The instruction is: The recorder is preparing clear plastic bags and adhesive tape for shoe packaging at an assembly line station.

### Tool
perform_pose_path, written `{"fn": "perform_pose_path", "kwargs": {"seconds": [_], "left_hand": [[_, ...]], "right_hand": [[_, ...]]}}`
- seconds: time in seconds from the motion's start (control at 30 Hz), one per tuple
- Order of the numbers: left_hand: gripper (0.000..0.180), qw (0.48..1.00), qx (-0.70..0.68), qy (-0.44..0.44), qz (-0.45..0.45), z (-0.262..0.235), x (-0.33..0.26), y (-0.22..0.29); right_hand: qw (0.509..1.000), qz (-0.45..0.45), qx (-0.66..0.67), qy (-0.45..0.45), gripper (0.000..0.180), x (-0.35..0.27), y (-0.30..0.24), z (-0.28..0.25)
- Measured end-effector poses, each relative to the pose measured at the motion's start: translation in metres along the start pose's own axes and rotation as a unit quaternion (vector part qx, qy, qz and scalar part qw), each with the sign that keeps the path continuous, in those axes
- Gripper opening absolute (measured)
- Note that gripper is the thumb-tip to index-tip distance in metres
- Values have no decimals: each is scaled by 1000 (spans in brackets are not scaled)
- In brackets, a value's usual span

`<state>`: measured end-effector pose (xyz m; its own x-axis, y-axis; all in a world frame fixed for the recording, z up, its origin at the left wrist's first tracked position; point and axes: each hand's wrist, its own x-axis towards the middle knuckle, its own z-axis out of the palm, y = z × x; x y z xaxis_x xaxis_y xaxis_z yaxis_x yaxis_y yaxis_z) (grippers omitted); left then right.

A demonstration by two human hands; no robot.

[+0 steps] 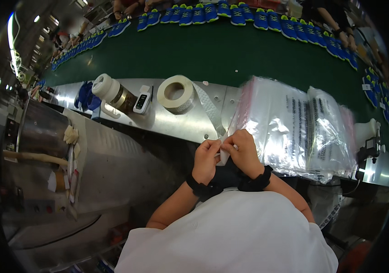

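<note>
My left hand (206,160) and my right hand (243,153) meet at the front edge of the metal bench, fingers pinched on the loose end of a label strip (211,110). The pale strip runs back to a large roll of labels (175,93) lying on the bench. A short tail of it hangs below my fingers. Just beyond my right hand lies a stack of clear plastic bags (278,120) with dark print. Black bands circle both my wrists.
A green belt (171,50) runs behind the bench, with rows of blue shoes (199,14) along its far side. Left of the roll stand a small white device (143,101) and a lidded bottle (115,93). A clamp-like fitting (371,146) stands right. Other people's hands (347,40) work across the belt.
</note>
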<state>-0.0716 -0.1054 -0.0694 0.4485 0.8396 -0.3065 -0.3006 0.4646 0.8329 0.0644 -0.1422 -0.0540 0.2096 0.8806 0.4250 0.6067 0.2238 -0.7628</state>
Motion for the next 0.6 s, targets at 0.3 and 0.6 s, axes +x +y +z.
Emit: {"fn": "perform_pose_path", "kwargs": {"seconds": [0.3, 0.6], "left_hand": [[10, 956, 208, 79, 188, -5, 15, 14], [37, 686, 625, -209, 309, 30, 27, -23]], "right_hand": [[984, 167, -54, -42, 19, -25, 41, -44], [917, 76, -380, 99, 22, -10, 86, -27]]}}
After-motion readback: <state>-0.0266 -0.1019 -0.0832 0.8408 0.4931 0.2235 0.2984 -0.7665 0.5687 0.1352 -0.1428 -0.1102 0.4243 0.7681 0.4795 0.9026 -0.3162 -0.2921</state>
